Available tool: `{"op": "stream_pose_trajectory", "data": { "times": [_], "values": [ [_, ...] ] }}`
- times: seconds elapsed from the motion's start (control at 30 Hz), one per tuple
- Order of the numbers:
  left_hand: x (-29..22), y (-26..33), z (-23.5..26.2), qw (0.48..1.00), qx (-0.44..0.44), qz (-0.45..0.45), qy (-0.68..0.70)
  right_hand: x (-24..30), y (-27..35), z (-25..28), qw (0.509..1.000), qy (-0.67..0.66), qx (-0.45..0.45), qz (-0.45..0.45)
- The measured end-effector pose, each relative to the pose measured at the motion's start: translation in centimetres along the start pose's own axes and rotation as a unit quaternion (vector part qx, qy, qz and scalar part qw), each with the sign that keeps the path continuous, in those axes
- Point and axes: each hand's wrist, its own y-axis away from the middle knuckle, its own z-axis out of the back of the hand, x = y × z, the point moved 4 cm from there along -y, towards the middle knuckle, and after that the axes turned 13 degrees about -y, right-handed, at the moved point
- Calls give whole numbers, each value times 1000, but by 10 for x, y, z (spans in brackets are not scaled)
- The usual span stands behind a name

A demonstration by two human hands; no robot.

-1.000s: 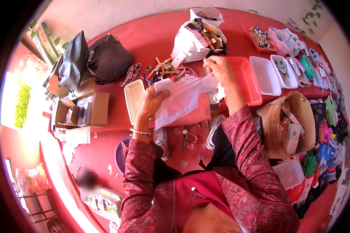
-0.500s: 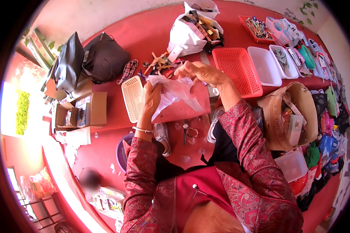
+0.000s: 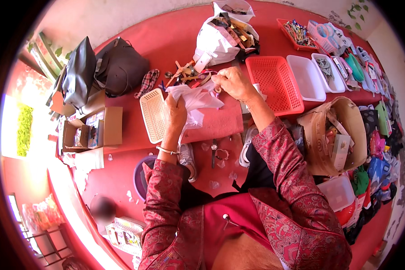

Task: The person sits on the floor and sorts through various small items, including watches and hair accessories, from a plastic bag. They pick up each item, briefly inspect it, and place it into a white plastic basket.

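The crumpled white plastic bag is held up between both hands, above the far edge of the pink cloth spread on the red floor. Its long axis runs roughly from the lower left, where the bulk hangs, to the upper right, where the mouth is drawn out.

The left hand is closed around the bunched lower part of the bag, fingers wrapped tight. The right hand is nearly closed, its fingertips pinching the bag's upper edge; whether a small object is also pinched there cannot be told. Both hands touch the bag; the left carries most of it.

Just left of the left hand lies a cream perforated tray. Just right of the right hand lies a red mesh basket. Beyond the hands, toward the far edge of the floor, a white sack of scraps stands open.
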Motion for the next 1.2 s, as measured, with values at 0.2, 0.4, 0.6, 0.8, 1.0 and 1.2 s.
{"op": "stream_pose_trajectory", "data": {
  "times": [0.2,0.4,0.6,0.8,1.0,1.2],
  "values": [
    [-1,2,10,996,38,55,61,7,4,48,953,204,-221,20],
    [-9,6,11,990,64,85,95,8,8,0,947,-206,-5,-245],
    [-3,7,12,992,79,40,92,-15,1,-7,980,-156,4,-126],
    [14,4,23,995,36,79,57,4,6,34,984,-62,-94,-140],
    [14,5,16,987,76,-3,-141,13,37,-11,938,-17,345,-23],
    [-20,9,12,979,114,-126,-112,15,12,9,963,-135,138,-186]
  ]
}}
